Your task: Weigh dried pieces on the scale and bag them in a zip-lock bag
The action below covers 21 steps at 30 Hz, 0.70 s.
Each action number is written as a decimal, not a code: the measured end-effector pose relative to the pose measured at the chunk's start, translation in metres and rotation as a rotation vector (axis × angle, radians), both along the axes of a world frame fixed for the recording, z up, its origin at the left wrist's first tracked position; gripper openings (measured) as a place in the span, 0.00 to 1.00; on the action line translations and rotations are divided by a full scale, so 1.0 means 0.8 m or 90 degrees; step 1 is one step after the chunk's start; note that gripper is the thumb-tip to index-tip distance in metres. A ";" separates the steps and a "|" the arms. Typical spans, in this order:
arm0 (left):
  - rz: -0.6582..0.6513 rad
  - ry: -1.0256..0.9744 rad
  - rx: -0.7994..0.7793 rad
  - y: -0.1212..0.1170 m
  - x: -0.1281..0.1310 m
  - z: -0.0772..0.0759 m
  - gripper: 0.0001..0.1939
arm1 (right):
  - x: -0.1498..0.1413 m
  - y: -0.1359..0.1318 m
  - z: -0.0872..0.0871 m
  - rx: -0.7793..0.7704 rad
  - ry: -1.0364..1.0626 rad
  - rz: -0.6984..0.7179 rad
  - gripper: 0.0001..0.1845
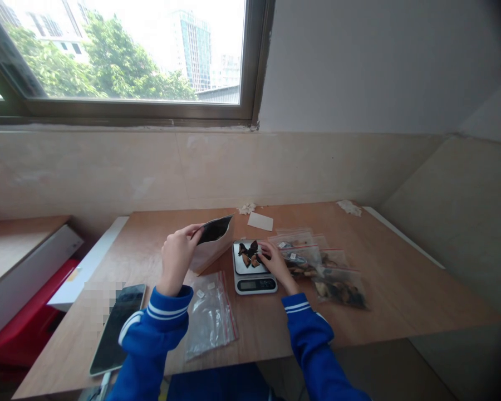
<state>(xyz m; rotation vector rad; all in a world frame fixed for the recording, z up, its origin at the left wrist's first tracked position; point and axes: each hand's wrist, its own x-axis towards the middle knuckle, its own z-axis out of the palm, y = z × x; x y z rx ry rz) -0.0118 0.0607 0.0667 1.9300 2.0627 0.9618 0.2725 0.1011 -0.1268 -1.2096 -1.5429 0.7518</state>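
My left hand point(177, 257) is closed on the rim of a paper pouch point(212, 245), holding it tilted with its dark mouth open towards the scale. A small kitchen scale point(254, 272) stands in front of me with several dark dried pieces point(249, 252) on its plate. My right hand point(274, 262) rests at the plate's right edge, fingertips pinched at one of the dried pieces. Both sleeves are blue with white stripes.
Several filled zip bags point(325, 270) lie right of the scale. Empty zip bags point(211, 314) lie near my left arm. A phone point(117, 327) lies at the wooden table's point(392, 278) front left. A white card point(260, 221) sits behind the scale. A wall and window are beyond.
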 end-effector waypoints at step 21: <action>0.005 -0.005 -0.029 -0.012 0.012 0.000 0.13 | -0.025 0.001 0.051 0.105 -0.153 -0.216 0.12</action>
